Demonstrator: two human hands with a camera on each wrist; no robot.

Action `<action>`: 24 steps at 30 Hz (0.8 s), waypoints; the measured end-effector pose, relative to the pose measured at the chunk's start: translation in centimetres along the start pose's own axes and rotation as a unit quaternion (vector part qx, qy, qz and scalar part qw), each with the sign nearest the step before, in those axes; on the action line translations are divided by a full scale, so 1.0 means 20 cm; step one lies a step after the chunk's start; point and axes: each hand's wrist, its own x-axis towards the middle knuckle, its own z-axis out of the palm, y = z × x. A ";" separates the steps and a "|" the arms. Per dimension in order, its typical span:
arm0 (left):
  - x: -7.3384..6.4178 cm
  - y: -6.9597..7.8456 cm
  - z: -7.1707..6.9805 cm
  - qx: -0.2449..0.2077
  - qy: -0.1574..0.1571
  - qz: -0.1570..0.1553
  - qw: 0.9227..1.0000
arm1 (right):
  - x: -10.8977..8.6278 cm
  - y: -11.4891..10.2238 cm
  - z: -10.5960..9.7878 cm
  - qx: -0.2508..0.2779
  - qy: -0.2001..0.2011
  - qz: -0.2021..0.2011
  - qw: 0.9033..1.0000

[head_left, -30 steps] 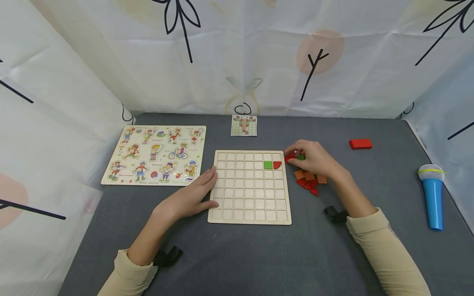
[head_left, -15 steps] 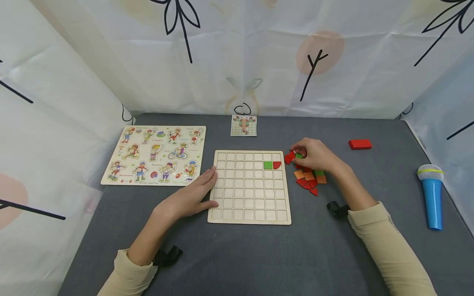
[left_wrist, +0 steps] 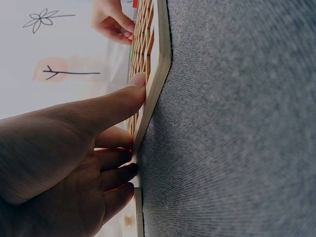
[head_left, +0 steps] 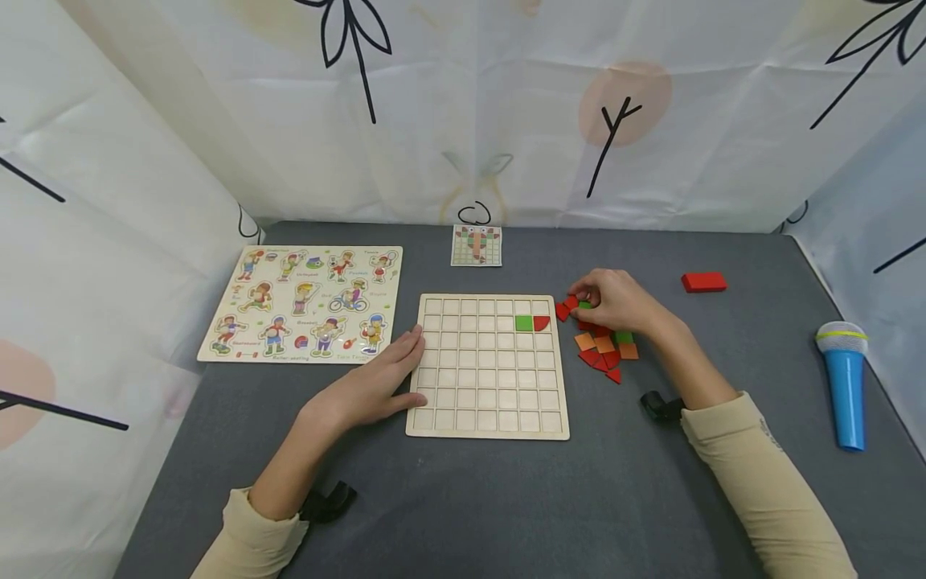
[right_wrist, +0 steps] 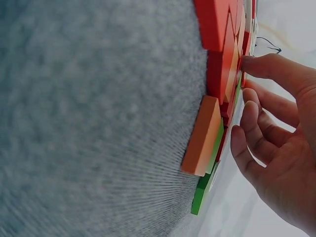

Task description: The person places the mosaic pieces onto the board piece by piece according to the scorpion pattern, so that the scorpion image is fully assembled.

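Note:
My left hand rests on the left edge of the wooden grid board. In the left wrist view its thumb lies on the board's rim, with the fingers at the side. On the board, a green square tile sits beside a red rounded tile. My right hand is at the pile just off the board's upper right, thumb and index finger pinching a red tile. A green tile shows close under those fingers. Orange tiles and red tiles lie below the hand.
A small pattern card lies behind the board. At left is a picture puzzle board. A red block and a blue toy microphone stand off to the right on the grey table.
My right hand has shifted slightly right, away from the board's edge, uncovering red tiles there and a green tile lower in the pile. My left hand stays in place.

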 end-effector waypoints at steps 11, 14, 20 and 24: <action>-0.02 0.08 -0.05 0.009 -0.009 -0.006 1.000 | -0.01 -0.04 0.00 -0.001 0.027 -0.035 0.999; -0.02 0.06 -0.04 -0.002 -0.005 0.003 1.000 | 0.00 -0.07 0.00 0.009 0.025 -0.040 0.999; 0.00 -0.06 0.04 -0.010 0.013 0.016 1.000 | 0.02 -0.12 0.02 0.044 0.010 -0.041 0.998; 0.00 -0.04 0.02 -0.018 0.011 0.022 1.000 | 0.05 -0.14 0.04 0.067 0.000 -0.046 0.997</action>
